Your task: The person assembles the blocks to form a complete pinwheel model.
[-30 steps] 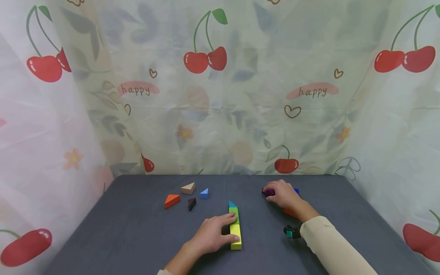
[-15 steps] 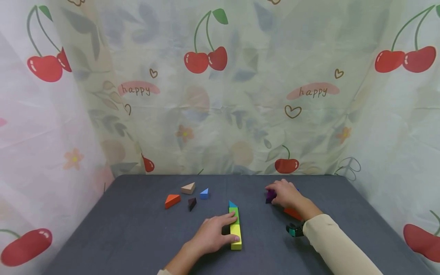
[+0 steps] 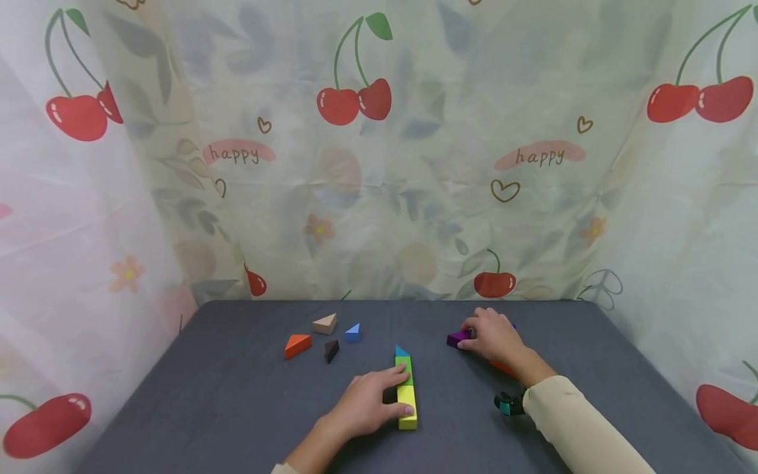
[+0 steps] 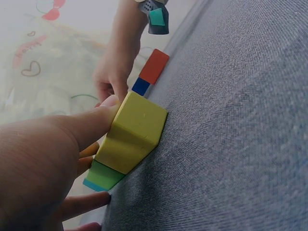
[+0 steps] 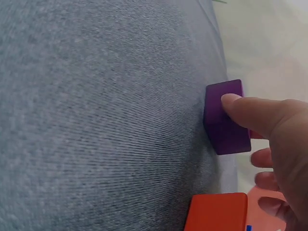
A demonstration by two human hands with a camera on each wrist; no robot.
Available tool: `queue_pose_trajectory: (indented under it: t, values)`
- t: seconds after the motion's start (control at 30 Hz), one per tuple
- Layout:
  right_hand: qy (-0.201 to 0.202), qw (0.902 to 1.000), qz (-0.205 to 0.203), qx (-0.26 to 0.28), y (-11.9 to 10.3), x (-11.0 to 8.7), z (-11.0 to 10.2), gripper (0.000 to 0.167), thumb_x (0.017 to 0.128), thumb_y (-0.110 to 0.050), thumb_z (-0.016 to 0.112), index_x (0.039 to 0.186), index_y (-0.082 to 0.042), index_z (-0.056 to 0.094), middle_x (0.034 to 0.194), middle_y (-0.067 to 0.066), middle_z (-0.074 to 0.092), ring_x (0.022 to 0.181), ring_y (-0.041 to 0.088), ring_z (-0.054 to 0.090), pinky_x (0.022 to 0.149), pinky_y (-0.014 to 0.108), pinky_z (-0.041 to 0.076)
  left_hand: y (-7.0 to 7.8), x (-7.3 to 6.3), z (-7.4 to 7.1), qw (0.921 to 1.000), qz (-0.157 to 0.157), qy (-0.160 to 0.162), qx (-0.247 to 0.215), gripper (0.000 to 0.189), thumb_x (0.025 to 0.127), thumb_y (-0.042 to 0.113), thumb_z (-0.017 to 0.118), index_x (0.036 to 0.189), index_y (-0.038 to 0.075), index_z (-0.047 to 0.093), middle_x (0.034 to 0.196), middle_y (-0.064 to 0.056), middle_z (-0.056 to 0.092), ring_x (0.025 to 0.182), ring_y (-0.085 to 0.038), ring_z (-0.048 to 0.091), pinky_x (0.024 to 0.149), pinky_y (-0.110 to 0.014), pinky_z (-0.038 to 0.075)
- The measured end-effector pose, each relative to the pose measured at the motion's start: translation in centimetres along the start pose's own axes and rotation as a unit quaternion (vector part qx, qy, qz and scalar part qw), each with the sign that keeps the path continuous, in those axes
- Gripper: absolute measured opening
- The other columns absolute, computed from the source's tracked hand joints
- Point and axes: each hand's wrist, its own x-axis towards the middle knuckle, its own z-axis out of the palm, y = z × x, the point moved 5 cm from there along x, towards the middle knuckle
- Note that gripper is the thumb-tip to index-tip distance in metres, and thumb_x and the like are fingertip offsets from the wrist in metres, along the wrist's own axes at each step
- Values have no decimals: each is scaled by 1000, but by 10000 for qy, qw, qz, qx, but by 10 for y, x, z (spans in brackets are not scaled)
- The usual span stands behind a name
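Joined, I log: yellow oblong block (image 3: 406,397), green oblong block (image 3: 404,361), left hand (image 3: 364,403) spread across both; teal triangular block (image 3: 401,351). Unjoined: purple angular block (image 5: 226,127), right hand (image 3: 496,336) pinching; coloured wedges (image 3: 297,346).

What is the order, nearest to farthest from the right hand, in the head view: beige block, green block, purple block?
1. Purple block: in the right hand.
2. Green block: to the left, central.
3. Beige block: farther left.

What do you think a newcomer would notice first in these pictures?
Probably the cherry-print backdrop behind the dark table. Then the bright yellow block and green block, lined up mid-table and touched by the left hand, and, farther right, the purple block pinched in the right hand.
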Motion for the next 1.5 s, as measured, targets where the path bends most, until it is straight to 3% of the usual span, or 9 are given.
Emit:
queue_pose_trajectory:
  t: [0.2,0.33,0.47,0.83,1.2,1.5]
  values:
    - [-101,9995,56,299,2,-1,2,35,78,-46,79,98,-19,71,90,-3,56,88,22,50,79,45,42,1,1,1,10000,-31,-29,-33,64,84,56,67,140,26,55,147,14,44,131,-23,46,102,-54,33]
    - [-390,9951,-82,906,2,-1,4,34,80,-36,80,106,-16,72,93,-4,61,90,20,55,86,45,45,1,1,2,10000,-16,-24,-44,65,84,56,67,140,26,55,147,14,44,130,-24,46,102,-54,33]
    - [-540,9905,-300,1225,-2,0,4,30,83,-28,78,109,-13,72,92,-5,62,87,17,56,84,42,48,0,1,2,10000,-10,-21,-57,65,84,56,67,140,26,55,146,14,44,130,-24,46,103,-54,32]
    - [-265,9919,-451,1156,-15,10,-2,30,84,-30,77,108,-12,72,92,-2,63,84,17,56,82,42,48,-1,0,1,10000,-60,-35,-58,65,84,57,67,140,27,55,146,14,44,130,-23,46,103,-54,32]
    - [296,9898,-671,1222,-34,19,1,32,82,-30,79,106,-10,73,89,-2,63,79,15,54,78,40,48,1,-1,0,10000,34,45,-37,65,84,57,67,139,25,57,145,13,46,130,-23,47,101,-55,33]
    - [283,9898,-586,1269,-48,24,6,34,82,-33,79,109,-12,73,89,-4,61,78,14,51,75,36,46,2,0,-1,10000,-14,10,-36,64,84,56,67,139,25,56,145,13,46,130,-23,47,101,-54,33]
